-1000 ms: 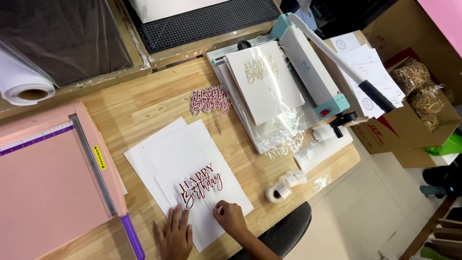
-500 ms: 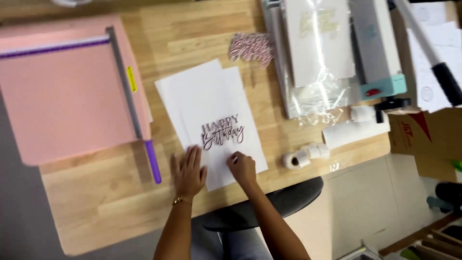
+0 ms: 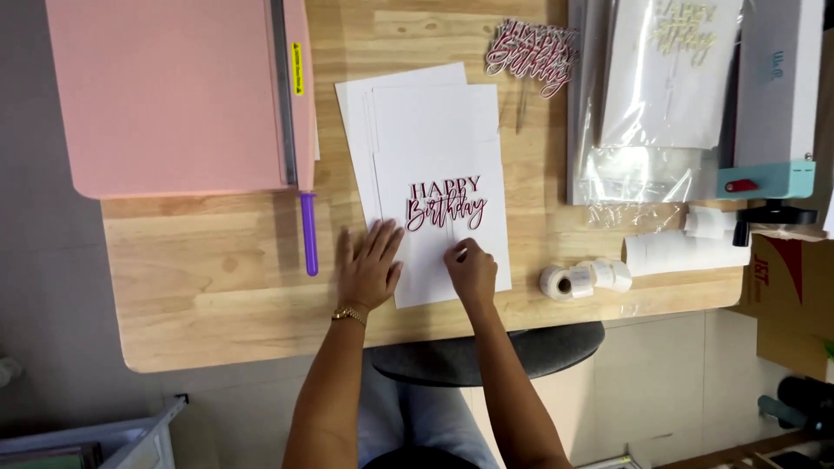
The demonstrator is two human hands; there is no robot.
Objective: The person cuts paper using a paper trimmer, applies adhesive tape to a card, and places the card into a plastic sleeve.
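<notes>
1. Head view: the left hand [image 3: 369,267] lies flat, fingers spread, on the white card stack [image 3: 434,187] near the front edge of the wooden table [image 3: 217,295].
2. The right hand [image 3: 472,271] has curled fingers that pinch at the thin stick below the birthday topper [image 3: 446,204], which lies on the top card.
3. I think the topper could bend or slide crooked if the cards slip.
4. A pink paper cutter [image 3: 178,91] sits at the back left corner, tape rolls [image 3: 584,278] near the front right edge.
</notes>
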